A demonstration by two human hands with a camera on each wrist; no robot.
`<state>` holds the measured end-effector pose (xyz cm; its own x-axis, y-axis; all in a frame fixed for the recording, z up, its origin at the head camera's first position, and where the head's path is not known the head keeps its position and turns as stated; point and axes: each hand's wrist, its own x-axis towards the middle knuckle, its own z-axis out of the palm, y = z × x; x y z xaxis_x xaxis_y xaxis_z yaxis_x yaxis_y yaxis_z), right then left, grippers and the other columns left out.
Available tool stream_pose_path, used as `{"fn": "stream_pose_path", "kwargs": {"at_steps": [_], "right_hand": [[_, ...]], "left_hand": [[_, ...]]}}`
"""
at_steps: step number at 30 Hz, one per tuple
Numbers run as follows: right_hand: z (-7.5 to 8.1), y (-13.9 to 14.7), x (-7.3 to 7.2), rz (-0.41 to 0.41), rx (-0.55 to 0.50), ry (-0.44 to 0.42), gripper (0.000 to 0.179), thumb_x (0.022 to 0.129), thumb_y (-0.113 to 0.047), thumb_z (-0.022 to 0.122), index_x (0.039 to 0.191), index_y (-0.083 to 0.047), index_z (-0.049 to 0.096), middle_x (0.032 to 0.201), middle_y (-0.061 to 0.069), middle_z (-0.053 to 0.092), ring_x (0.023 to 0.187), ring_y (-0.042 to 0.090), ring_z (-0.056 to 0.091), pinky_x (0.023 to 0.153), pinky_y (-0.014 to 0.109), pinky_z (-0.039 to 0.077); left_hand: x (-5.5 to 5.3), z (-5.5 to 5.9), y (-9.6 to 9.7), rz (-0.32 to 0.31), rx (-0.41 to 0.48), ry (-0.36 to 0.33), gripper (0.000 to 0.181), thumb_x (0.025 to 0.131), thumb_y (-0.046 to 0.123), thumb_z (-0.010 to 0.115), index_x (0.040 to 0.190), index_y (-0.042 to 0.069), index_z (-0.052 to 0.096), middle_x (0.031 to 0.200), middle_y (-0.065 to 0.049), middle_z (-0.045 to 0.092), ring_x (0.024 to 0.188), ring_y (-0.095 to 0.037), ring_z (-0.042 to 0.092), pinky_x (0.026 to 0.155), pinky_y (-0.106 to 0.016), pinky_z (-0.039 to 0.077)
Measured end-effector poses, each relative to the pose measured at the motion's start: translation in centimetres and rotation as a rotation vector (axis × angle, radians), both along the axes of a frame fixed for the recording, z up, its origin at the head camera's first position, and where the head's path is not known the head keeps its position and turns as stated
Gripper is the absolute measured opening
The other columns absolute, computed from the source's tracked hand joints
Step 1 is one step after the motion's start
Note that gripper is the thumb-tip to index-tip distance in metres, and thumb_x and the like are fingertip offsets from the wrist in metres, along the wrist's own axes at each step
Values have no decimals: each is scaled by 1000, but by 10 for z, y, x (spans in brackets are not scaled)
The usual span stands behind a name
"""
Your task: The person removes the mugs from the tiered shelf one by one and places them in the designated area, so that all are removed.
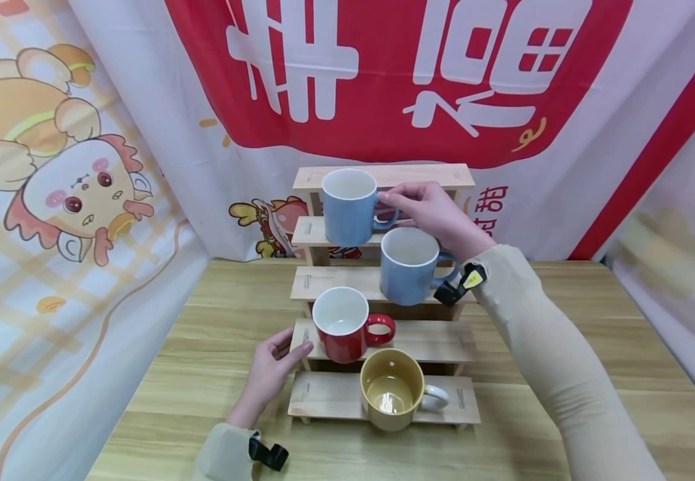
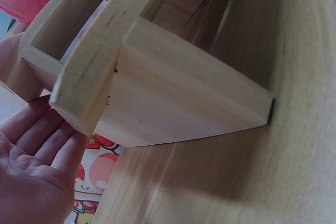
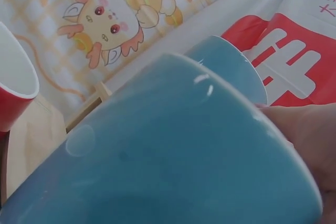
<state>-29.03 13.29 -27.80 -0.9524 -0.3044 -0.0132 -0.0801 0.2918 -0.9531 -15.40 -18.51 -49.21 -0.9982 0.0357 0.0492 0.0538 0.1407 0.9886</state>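
My right hand (image 1: 432,210) pinches the handle of the upper blue mug (image 1: 349,210), upright at the second step from the top. Whether its base touches the board cannot be told. Below my right wrist, another blue mug (image 1: 407,267) stands on the middle step; it fills much of the right wrist view. My left hand (image 1: 269,367) holds the left edge of the stepped wooden stand (image 1: 432,339), its thumb over the board; in the left wrist view its fingers (image 2: 50,135) lie against the board's end. Close to that thumb stands a red mug (image 1: 341,327).
A yellow mug (image 1: 391,391) with a white handle sits on the lowest step. The top board (image 1: 426,175) is behind the upper blue mug. Under the stand lies a wood-grain table (image 1: 161,401), with printed cloth (image 1: 143,80) hanging at the back and sides.
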Motion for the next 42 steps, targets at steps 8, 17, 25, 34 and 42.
{"fn": "stream_pose_path", "kwargs": {"at_steps": [8, 17, 25, 34, 42], "right_hand": [[-3, 4, 1, 1, -7, 52, 44, 95, -48, 69, 123, -13, 72, 120, 3, 71, 111, 19, 66, 102, 45, 51], [7, 21, 8, -22, -116, 128, 46, 93, -45, 72, 125, -12, 71, 122, 8, 70, 109, 27, 68, 89, 38, 58], [26, 53, 21, -105, -122, 172, 53, 89, -47, 74, 131, -14, 69, 126, 8, 69, 109, 28, 69, 90, 35, 57], [36, 101, 37, -229, -108, 179, 55, 89, -46, 74, 133, -14, 67, 128, 8, 68, 107, 23, 70, 85, 28, 56], [32, 145, 54, -339, -152, 161, 58, 89, -45, 74, 134, -10, 66, 127, 7, 68, 102, 16, 71, 80, 24, 56]], "left_hand": [[-1, -2, -2, 9, -5, -13, 55, 91, 23, 80, 137, 0, 61, 126, -16, 68, 113, -27, 65, 90, -28, 56], [-2, -5, -3, 3, 5, -25, 56, 90, 25, 81, 137, 2, 61, 126, -15, 68, 114, -28, 65, 90, -28, 56], [-2, -4, -3, 5, 2, -25, 56, 90, 25, 81, 137, 3, 62, 126, -14, 68, 114, -27, 65, 90, -29, 56], [0, -3, -3, 16, -15, -22, 55, 90, 25, 81, 137, 2, 62, 126, -14, 68, 115, -28, 64, 91, -29, 55], [0, -2, -2, 14, -25, -21, 56, 90, 27, 81, 137, 4, 62, 127, -13, 68, 116, -27, 64, 92, -28, 55]]}}
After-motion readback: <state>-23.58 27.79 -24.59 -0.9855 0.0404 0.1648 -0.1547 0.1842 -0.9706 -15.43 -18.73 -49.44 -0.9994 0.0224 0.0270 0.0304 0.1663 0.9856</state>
